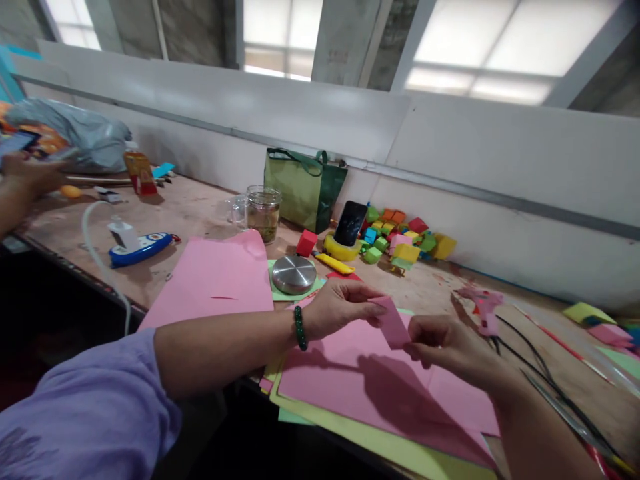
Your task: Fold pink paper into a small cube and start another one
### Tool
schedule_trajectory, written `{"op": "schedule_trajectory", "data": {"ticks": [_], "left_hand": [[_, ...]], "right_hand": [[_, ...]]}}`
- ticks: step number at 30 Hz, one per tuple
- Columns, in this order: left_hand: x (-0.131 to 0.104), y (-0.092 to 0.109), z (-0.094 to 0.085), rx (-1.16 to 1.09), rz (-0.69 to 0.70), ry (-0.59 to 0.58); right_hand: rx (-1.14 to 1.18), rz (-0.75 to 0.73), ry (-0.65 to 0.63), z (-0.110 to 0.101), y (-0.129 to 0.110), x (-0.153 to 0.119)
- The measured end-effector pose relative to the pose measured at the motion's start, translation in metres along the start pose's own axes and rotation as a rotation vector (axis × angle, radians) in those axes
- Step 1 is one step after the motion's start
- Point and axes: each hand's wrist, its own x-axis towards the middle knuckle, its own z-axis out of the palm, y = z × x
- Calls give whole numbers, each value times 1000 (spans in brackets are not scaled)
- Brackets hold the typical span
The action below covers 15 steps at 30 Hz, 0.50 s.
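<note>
- Works above the near edge of the table, with pink sheets and a yellow sheet overhanging that edge at lower centre.
- Has a gap of air between hands and sheets, with a broad shadow cast on the pink.
- Holds a small pink paper piece just right of and below the frame's centre, slanting down to the right.
- Pinches its upper left end between thumb and fingers of the left hand.
- Pinches its lower right edge with the right hand, thumb at the corner, other fingers curled in.
- Stretches the left forearm in from lower left, out of a purple sleeve, with a green beaded bracelet at the wrist.
- Brings the right forearm up from lower right, hand pointing left.
- Has little room beyond the left hand before a steel disc and a yellow knife; more to the right, before a pink glue gun.
- Faces, farther back, a propped phone, coloured blocks, a glass mug and a green bag.
- Shares the upper left with another person's hand.
- Looks, farthest off, toward white wall panels.
</note>
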Motion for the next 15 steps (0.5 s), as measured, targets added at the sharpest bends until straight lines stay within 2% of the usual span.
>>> {"op": "schedule_trajectory", "data": {"ticks": [4, 8, 12, 15], "left_hand": [[-1, 0, 1, 69, -46, -5], [1, 0, 0, 122, -32, 10], [3, -1, -3, 137, 8, 1], [5, -3, -6, 143, -46, -10]], "right_hand": [[-72, 9, -29, 6, -16, 4], [-228, -145, 55, 13, -39, 9], [-265, -185, 178, 18, -42, 11], [-347, -188, 388, 27, -32, 13]]}}
